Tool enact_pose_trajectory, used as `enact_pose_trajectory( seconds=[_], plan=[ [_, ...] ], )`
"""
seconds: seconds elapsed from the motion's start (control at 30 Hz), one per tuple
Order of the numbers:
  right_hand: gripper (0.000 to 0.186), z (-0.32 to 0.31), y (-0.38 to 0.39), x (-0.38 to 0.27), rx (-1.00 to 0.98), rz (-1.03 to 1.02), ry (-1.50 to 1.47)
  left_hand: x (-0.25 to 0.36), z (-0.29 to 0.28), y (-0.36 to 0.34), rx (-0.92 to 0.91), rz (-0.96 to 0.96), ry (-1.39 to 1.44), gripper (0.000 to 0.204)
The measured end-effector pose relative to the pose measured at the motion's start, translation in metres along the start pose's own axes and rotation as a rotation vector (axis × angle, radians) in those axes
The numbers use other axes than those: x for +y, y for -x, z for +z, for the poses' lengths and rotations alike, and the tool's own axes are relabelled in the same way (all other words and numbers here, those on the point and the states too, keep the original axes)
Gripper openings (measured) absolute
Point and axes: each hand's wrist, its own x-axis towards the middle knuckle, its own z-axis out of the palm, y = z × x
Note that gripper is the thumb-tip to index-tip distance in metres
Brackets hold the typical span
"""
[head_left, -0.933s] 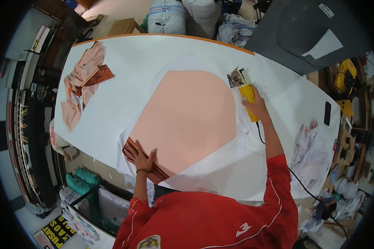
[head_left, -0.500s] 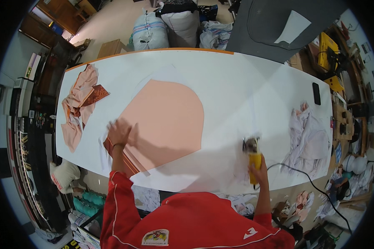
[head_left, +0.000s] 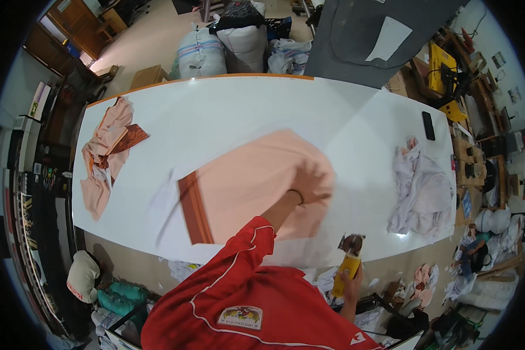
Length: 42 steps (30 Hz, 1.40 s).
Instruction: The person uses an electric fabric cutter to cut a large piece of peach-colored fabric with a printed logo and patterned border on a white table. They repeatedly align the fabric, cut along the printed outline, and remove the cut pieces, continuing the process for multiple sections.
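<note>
The peach fabric was spread across the middle of the white worktop, its reddish-brown band turned leftward. The left hand, blurred, was held open over the fabric's right part; whether the fabric was pressed could not be told. The yellow cutter was gripped by its body in the right hand, near the worktop's front edge. Crumpled pale cloth was seen to the right, below a black phone.
</note>
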Motion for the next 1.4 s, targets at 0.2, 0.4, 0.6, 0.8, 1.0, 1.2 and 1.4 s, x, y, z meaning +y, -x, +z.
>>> enact_pose_trajectory(
  seconds=[0.2, 0.4, 0.6, 0.8, 1.0, 1.2, 1.4],
  plan=[
    [0.070, 0.036, -0.022, -0.024, -0.005, -0.072, -0.020, -0.042, 0.023, 0.097, 0.568, -0.020, 0.259, 0.076],
    [0.067, 0.043, -0.041, -0.034, -0.043, -0.089, 0.059, -0.210, -0.061, 0.207, 0.549, -0.613, -0.209, 0.070],
    [0.077, 0.058, -0.050, -0.040, -0.106, -0.096, 0.089, -0.308, -0.160, 0.216, 0.158, -1.020, -0.340, 0.096],
    [0.087, 0.062, -0.034, -0.020, 0.089, -0.156, 0.197, -0.257, -0.127, 0.214, 0.364, -0.856, -0.156, 0.096],
    [0.078, 0.053, -0.005, -0.001, 0.188, -0.146, 0.677, -0.316, -0.098, 0.296, 0.486, -0.942, -0.346, 0.097],
    [0.069, 0.072, 0.012, 0.006, 0.188, -0.156, 0.881, -0.245, -0.047, 0.336, 0.500, -0.600, -0.325, 0.089],
    [0.074, 0.102, -0.011, -0.008, 0.198, -0.186, 0.984, -0.167, 0.009, 0.383, 0.477, -0.841, -0.281, 0.086]
  ],
)
